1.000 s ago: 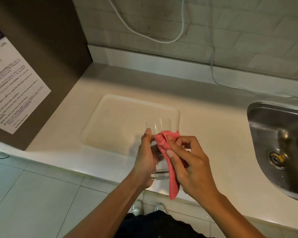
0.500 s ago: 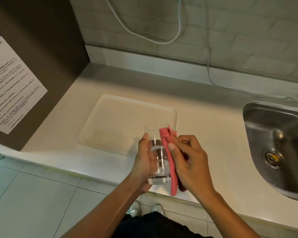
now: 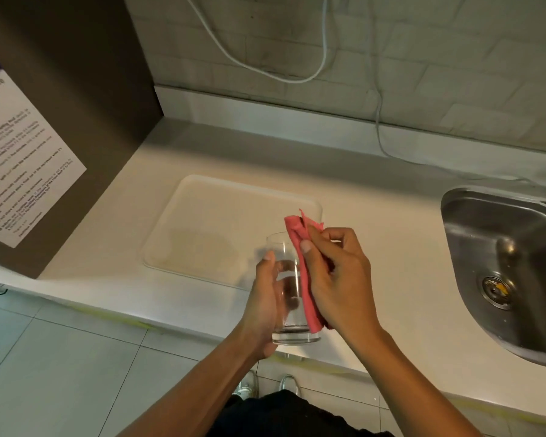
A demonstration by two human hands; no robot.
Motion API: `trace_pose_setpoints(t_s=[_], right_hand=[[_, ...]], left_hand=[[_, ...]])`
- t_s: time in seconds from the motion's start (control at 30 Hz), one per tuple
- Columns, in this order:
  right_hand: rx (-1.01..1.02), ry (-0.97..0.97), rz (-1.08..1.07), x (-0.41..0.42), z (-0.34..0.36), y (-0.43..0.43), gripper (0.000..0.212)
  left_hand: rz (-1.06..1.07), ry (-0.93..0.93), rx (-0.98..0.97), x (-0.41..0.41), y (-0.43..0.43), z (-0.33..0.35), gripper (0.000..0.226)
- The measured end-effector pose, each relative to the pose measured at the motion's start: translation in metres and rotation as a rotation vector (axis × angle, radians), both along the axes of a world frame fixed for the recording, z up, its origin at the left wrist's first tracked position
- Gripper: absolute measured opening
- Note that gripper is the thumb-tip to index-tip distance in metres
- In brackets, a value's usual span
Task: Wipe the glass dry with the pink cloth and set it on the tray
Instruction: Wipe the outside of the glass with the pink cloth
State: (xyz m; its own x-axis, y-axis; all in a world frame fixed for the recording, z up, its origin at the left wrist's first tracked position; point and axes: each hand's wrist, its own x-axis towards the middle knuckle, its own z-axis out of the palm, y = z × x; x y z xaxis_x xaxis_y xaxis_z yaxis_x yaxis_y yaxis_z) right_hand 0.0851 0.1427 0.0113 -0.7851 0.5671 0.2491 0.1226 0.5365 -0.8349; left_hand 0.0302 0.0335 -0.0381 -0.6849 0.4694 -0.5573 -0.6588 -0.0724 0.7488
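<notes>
Glass (image 3: 292, 298): clear tumbler, upright, held above the bench (image 3: 391, 247) front edge, just right of the cream tray (image 3: 202, 216). Left hand (image 3: 265, 298): fingers wrapped round the glass. Right hand (image 3: 338, 279): fingers pinching the pink cloth (image 3: 303, 263) against the glass's right side. Steel sink (image 3: 501, 263): far right.

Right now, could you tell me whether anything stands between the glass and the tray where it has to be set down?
Nothing visible does. The left hand holds the glass just above the near right corner of the tray, whose surface is bare. The right hand presses the pink cloth against the glass's right side.
</notes>
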Motion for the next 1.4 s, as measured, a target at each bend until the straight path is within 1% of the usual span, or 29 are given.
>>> trace_pose_setpoints(t_s=[0.07,0.13,0.2,0.3,0.37,0.43,0.5,0.53,0.6,0.67,0.73,0.8,0.87,0.9,0.97,1.07,1.1,1.17,1.23,1.27,1.33,1.4], right_hand=[[0.121,0.002,0.075,0.007,-0.001,-0.008,0.035],[0.198,0.011,0.166,0.025,-0.009,-0.015,0.037],[0.137,0.017,0.172,0.037,-0.015,-0.013,0.035],[-0.039,-0.014,0.053,0.024,-0.009,-0.001,0.031],[-0.066,0.005,0.01,0.009,-0.001,-0.001,0.033],[0.052,0.025,0.049,0.008,0.003,-0.01,0.034],[0.191,0.026,0.133,0.023,-0.004,-0.017,0.038],[0.208,0.03,0.161,0.033,-0.008,-0.019,0.039],[0.146,0.025,0.153,0.043,-0.014,-0.017,0.037],[0.021,0.01,0.083,0.033,-0.01,-0.011,0.034],[-0.019,-0.013,0.026,0.016,-0.003,-0.009,0.035],[0.111,-0.006,0.049,0.011,0.001,-0.013,0.034],[0.274,0.009,0.143,0.024,-0.006,-0.018,0.036],[0.289,0.022,0.178,0.033,-0.012,-0.019,0.036],[0.189,0.023,0.168,0.042,-0.016,-0.017,0.034],[0.016,0.002,0.057,0.025,-0.008,-0.008,0.034],[0.01,-0.001,0.038,0.018,-0.005,-0.007,0.036],[0.121,0.002,0.061,0.012,-0.002,-0.012,0.036],[0.252,0.019,0.154,0.022,-0.008,-0.016,0.036],[0.274,0.03,0.194,0.029,-0.013,-0.017,0.036],[0.231,0.03,0.205,0.035,-0.018,-0.015,0.035],[0.088,0.006,0.137,0.027,-0.014,-0.011,0.034]], left_hand=[[0.012,0.002,0.047,-0.007,-0.002,0.0,0.073],[0.009,-0.025,0.105,-0.016,-0.005,0.002,0.082],[0.018,-0.042,0.114,-0.021,-0.006,0.003,0.087],[-0.003,-0.028,0.077,-0.018,-0.002,0.005,0.075],[-0.014,-0.024,0.076,-0.015,0.003,0.007,0.073],[-0.01,-0.031,0.122,-0.018,0.005,0.011,0.076],[0.012,-0.036,0.152,-0.026,0.004,0.012,0.078],[0.032,-0.033,0.139,-0.029,0.002,0.012,0.075],[0.04,-0.036,0.113,-0.031,0.0,0.008,0.072],[0.005,-0.058,0.103,-0.025,0.001,0.007,0.078],[-0.017,-0.079,0.106,-0.019,0.006,0.003,0.079],[-0.017,-0.093,0.146,-0.021,0.006,0.003,0.08],[-0.018,-0.103,0.21,-0.027,0.004,0.002,0.082],[0.0,-0.098,0.213,-0.03,0.002,0.002,0.08],[0.036,-0.086,0.161,-0.033,0.0,0.001,0.077],[-0.001,-0.088,0.124,-0.024,0.004,0.001,0.085],[-0.017,-0.09,0.127,-0.022,0.006,0.0,0.084],[-0.022,-0.104,0.172,-0.023,0.005,0.001,0.083],[-0.022,-0.103,0.233,-0.03,0.004,0.0,0.084],[-0.011,-0.093,0.238,-0.033,0.002,-0.001,0.083],[0.012,-0.083,0.19,-0.038,0.001,0.0,0.081],[-0.005,-0.098,0.157,-0.035,0.002,0.001,0.089]])
